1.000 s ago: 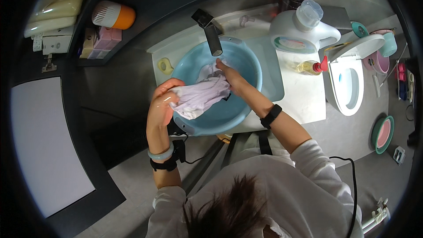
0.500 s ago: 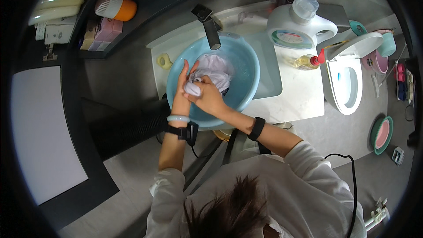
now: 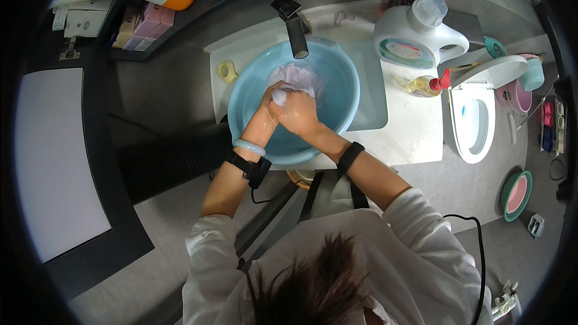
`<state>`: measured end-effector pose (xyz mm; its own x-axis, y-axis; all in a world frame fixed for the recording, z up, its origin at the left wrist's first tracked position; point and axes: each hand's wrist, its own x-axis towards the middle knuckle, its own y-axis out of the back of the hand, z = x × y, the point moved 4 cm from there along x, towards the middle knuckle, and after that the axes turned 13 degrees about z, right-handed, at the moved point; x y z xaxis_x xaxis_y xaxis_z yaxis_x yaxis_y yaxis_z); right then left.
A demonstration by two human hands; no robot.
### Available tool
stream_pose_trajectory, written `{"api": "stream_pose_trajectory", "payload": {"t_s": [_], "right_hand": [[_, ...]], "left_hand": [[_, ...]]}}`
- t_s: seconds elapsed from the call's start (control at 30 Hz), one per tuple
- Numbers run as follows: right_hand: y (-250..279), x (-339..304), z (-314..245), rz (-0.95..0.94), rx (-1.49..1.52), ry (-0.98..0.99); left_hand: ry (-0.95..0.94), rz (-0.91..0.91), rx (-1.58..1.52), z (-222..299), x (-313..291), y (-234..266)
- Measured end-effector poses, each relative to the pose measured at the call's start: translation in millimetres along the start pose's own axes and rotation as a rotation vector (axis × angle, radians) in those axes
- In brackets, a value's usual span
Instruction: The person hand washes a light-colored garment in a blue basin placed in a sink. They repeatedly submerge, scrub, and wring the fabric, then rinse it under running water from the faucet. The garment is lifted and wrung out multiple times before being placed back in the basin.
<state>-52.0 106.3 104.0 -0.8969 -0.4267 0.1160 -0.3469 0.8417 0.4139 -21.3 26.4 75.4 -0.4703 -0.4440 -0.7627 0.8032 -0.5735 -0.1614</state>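
Over the light blue basin (image 3: 347, 96), both hands are pressed together on a wet white cloth (image 3: 296, 76). My right hand (image 3: 299, 112) is closed on a bunched part of the cloth, its knuckles facing up. Tucked against it from the left, my left hand (image 3: 268, 112) grips the same cloth, its fingers mostly hidden behind the right hand. A small wad of cloth sticks out between the hands. The rest spreads in the water towards the far side of the basin, under a black faucet (image 3: 296, 35).
Right of the basin, a large white detergent jug (image 3: 404, 39) and a yellow pump bottle (image 3: 424, 86) stand on the white counter (image 3: 415, 126). A yellow ring-shaped item (image 3: 227, 71) lies left of the basin. Further right is an open toilet (image 3: 472, 123).
My left hand has gone from open, with fingers stretched upward, to closed against the right hand. Both hands have shifted slightly right and away from me, still on the cloth.
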Motion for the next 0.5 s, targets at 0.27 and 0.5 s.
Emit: {"api": "stream_pose_trajectory", "payload": {"t_s": [0.27,0.5], "right_hand": [[45.8,52.6,66.2,-0.141,-0.311,-0.351],[23.2,23.5,78.6,-0.368,-0.418,-0.16]], "left_hand": [[0.261,-0.232,0.255,24.8,39.2,33.2],[-0.415,0.085,1.77,16.2,131.1,28.4]]}}
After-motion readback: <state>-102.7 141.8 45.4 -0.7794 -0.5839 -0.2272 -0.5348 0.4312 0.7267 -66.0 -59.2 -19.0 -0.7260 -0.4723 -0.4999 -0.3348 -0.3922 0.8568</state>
